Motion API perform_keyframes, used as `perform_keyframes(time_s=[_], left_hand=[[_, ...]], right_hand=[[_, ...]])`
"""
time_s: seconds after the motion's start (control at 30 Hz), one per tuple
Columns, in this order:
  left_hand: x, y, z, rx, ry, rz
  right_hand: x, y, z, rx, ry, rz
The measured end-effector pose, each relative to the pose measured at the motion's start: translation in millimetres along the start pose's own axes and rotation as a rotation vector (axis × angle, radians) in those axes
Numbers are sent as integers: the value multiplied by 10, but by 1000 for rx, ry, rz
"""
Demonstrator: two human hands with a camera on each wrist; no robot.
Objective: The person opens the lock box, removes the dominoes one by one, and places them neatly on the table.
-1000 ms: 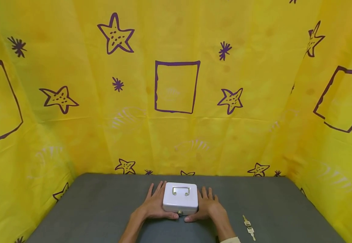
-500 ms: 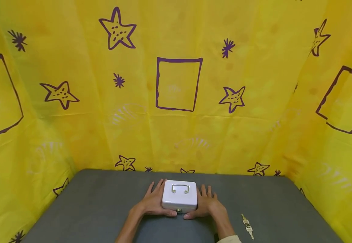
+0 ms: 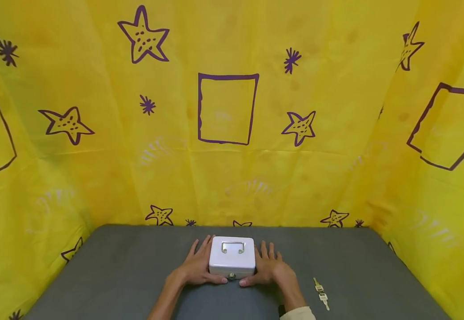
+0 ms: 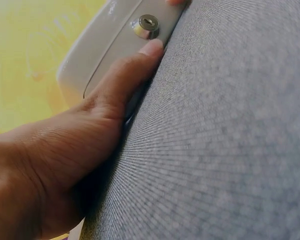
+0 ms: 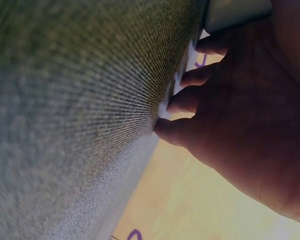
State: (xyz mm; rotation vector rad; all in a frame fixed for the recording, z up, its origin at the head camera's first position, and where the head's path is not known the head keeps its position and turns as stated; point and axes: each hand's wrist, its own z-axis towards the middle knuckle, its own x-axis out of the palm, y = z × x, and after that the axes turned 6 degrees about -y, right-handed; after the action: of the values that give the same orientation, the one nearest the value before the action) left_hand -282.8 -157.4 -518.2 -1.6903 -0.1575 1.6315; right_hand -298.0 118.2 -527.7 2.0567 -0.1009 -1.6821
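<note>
A small white cash box (image 3: 232, 258) stands on the grey table, lid down, its wire handle (image 3: 233, 248) lying on top. A round metal keyhole lock (image 4: 147, 25) sits on its front face. My left hand (image 3: 197, 268) lies along the box's left side, fingers stretched forward; in the left wrist view its thumb (image 4: 125, 72) rests along the front, just below the lock. My right hand (image 3: 270, 269) is at the right side, fingers spread and straight on the table, thumb reaching in front of the box. In the right wrist view, only a corner of the box (image 5: 235, 12) shows.
Two small keys (image 3: 322, 297), lying end to end, rest on the table (image 3: 360, 271) to the right of my right hand. Yellow cloth (image 3: 228, 186) with purple starfish drawings hangs behind the table and along both sides.
The head view has shifted slightly. Both hands, the cash box and the keys keep the same places relative to one another.
</note>
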Motion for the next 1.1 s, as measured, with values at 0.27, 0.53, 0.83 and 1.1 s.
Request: perform_keyframes(time_s=[0.27, 0.53, 0.83, 1.1], left_hand=[[-17, 39, 33, 33, -7, -11], [-5, 7, -74, -42, 42, -66], [16, -61, -8, -40, -24, -43], [40, -89, 38, -52, -81, -38]], right_hand=[[-55, 0, 46, 4, 16, -35], [-108, 133, -134, -38, 96, -67], [-513, 417, -375, -21, 96, -17], [-586, 418, -384, -12, 64, 55]])
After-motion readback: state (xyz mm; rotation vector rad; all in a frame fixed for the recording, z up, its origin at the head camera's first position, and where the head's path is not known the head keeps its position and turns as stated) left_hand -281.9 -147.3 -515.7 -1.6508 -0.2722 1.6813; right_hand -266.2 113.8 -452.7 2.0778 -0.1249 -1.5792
